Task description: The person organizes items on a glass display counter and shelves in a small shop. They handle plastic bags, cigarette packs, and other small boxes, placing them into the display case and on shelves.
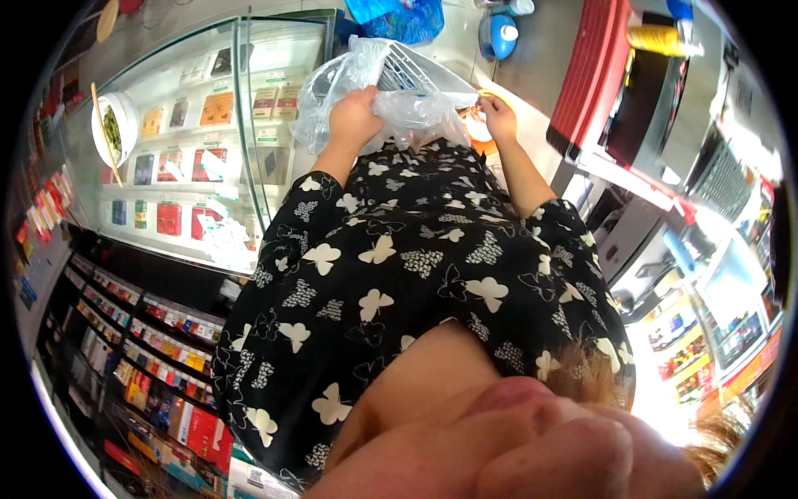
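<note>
My left hand (356,118) grips the bunched film of a translucent plastic bag (414,112), in front of my waist. Beneath and beyond the film shows a white slatted plastic basket or bin (430,72), partly covered by the bag. At the basket's right side, my right hand (497,117) has its fingers pinched at the edge; whether they hold the film or the rim cannot be told. Just beside the right hand is a yellow-orange edge of some object, with a bright orange thing below it, partly hidden by the bag and my arm.
A glass display case (243,143) with small boxes stands at left, bearing a white bowl of food (114,130) with chopsticks. Beyond the basket lie a blue plastic bag (405,22) and a blue jug (497,37). A red ribbed object (589,75) is at right.
</note>
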The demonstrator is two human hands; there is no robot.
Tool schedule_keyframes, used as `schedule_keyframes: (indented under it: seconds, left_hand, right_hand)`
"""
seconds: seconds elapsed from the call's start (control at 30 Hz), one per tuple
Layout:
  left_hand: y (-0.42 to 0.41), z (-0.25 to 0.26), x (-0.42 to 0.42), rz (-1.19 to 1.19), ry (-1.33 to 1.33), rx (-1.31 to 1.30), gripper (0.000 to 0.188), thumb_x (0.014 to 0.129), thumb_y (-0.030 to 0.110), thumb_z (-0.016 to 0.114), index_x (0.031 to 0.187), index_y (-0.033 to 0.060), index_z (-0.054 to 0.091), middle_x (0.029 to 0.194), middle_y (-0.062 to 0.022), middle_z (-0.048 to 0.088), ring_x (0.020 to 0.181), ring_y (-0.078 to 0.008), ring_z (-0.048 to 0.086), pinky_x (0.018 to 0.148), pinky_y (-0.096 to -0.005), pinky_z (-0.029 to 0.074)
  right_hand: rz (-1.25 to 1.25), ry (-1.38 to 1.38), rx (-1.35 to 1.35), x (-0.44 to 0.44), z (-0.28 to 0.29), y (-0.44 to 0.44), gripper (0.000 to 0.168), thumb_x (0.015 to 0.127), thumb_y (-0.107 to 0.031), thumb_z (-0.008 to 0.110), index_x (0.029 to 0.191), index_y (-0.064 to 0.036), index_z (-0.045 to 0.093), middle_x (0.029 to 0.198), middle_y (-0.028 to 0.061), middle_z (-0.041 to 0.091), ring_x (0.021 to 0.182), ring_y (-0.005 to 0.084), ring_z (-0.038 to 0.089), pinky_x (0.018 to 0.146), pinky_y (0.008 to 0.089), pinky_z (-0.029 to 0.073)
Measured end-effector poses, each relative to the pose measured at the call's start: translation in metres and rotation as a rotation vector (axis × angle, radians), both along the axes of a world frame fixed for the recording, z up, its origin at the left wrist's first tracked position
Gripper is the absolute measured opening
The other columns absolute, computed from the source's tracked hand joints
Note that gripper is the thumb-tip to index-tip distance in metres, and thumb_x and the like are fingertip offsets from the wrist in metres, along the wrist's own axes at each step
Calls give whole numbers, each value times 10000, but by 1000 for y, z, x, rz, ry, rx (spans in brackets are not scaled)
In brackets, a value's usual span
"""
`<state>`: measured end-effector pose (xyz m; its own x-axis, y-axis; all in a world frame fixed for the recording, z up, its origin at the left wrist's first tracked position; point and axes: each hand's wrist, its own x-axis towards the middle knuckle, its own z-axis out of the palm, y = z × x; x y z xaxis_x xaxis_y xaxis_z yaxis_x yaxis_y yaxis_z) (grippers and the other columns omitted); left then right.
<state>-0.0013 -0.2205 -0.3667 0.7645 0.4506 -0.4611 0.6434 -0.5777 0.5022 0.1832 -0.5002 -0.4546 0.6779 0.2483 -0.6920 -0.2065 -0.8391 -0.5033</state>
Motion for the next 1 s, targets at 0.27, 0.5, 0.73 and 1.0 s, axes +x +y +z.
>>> schedule_keyframes:
  seconds: [0.27, 0.5, 0.73, 1.0]
  left_hand:
    - [19, 23, 21, 160, 54, -187, 388, 690, 135, 624, 1078, 108, 621, 983, -151, 638, 931, -356, 605, 801, -433, 490]
    - [9, 23, 17, 258, 94, -222, 347, 683, 162, 671, 1015, 89, 600, 955, -155, 632, 908, -365, 607, 767, -440, 494]
    - [12, 21, 47, 377, 397, -433, 286, 699, 214, 703, 944, 124, 585, 863, -138, 609, 833, -376, 601, 693, -463, 473]
    - [28, 7, 78, 456, 491, -500, 236, 714, 217, 695, 888, 111, 576, 812, -144, 600, 814, -382, 598, 689, -478, 470]
  right_hand:
    - [-490, 167, 299, 115, -61, 109, 286, 951, -309, 553, 878, -42, 620, 844, 54, 654, 728, 158, 607, 695, 285, 473]
    - [-260, 390, 61, 173, -131, 169, 449, 868, -449, 637, 1146, -101, 576, 1092, 68, 626, 879, 192, 628, 674, 318, 478]
    - [-106, 437, -70, 229, -236, 255, 807, 757, -502, 739, 1396, -142, 401, 1250, 118, 559, 991, 261, 611, 730, 387, 505]
    - [257, 221, -126, 203, -350, 262, 301, 748, -325, 759, 898, -65, 742, 958, 104, 703, 929, 207, 634, 813, 341, 486]
